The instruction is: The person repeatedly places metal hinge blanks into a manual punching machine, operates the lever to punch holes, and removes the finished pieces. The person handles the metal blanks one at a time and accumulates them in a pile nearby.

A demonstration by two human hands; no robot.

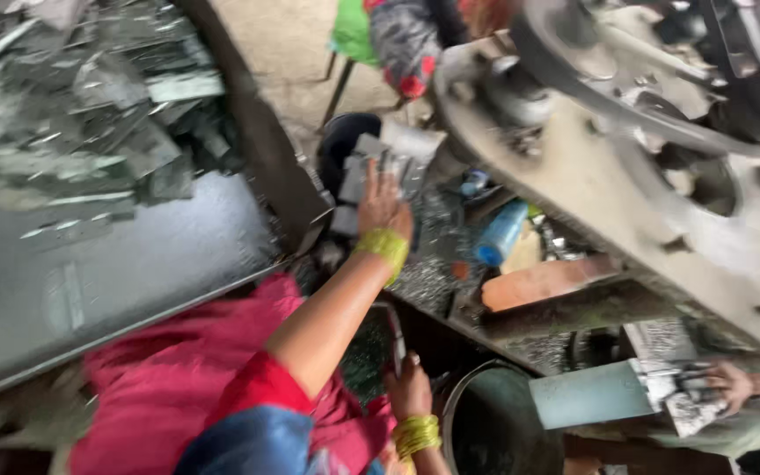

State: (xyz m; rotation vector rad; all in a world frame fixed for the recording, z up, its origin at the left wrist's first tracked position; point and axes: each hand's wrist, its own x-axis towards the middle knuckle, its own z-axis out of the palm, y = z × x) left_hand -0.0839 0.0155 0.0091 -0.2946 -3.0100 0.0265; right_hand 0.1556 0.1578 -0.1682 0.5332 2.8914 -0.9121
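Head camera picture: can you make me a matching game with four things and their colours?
Things:
1. bangles on the left hand
2. bottle
3. cloth on the lap
4. brick-shaped block

Colours:
a. pink
b. reddish brown
c. yellow
d. blue

Pairs: 1-c, 2-d, 3-a, 4-b

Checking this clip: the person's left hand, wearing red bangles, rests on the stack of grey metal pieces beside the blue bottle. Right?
Not quite: the bangles are yellow, not red. The head view shows the left hand on the stack of grey metal pieces, with the blue bottle beside it.
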